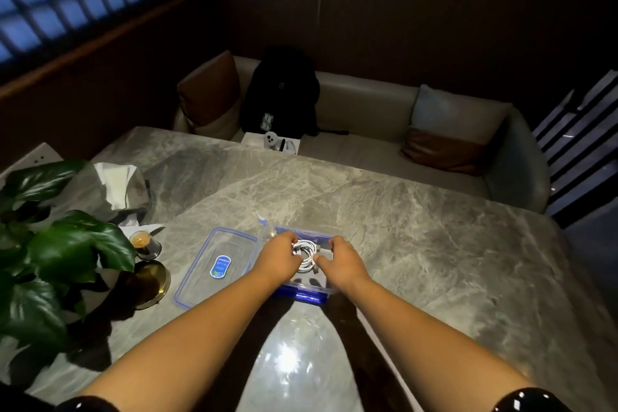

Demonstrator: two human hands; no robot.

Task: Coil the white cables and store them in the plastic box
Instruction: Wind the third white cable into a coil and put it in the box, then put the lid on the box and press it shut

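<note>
A clear plastic box with blue clips [302,294] sits on the marble table in front of me. Inside it lies a coil of white cable [306,252]. My left hand [277,256] grips the coil's left side with curled fingers. My right hand [337,259] pinches the coil's right side over the box. The box's clear lid with a blue label [217,266] lies flat just left of the box. My hands hide most of the box's inside.
A leafy green plant [50,254] stands at the left table edge beside a small glass [143,244] and a brass disc [153,281]. Tissues [115,182] lie further back left. A sofa with a black backpack [281,94] runs behind the table [434,244].
</note>
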